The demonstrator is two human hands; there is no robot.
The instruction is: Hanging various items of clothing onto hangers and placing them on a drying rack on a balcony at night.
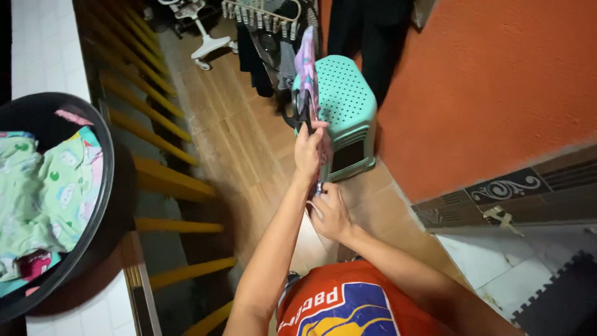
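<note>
My left hand point(308, 149) is raised in front of me and grips a purple and pink patterned garment point(306, 65) together with a dark hanger-like piece near its top. The cloth hangs edge-on toward the camera. My right hand point(331, 211) sits lower and pinches the bottom edge of the same garment. Both hands are over the wooden floor, just left of a teal perforated plastic stool point(348, 102).
A black basket point(93, 205) of green and pink laundry sits at the left on white tiles. Yellow railing bars point(168, 180) run beside it. A rack of hanging clothes point(267, 31) stands at the top. An orange wall point(485, 87) fills the right, with a dark foam mat point(559, 298).
</note>
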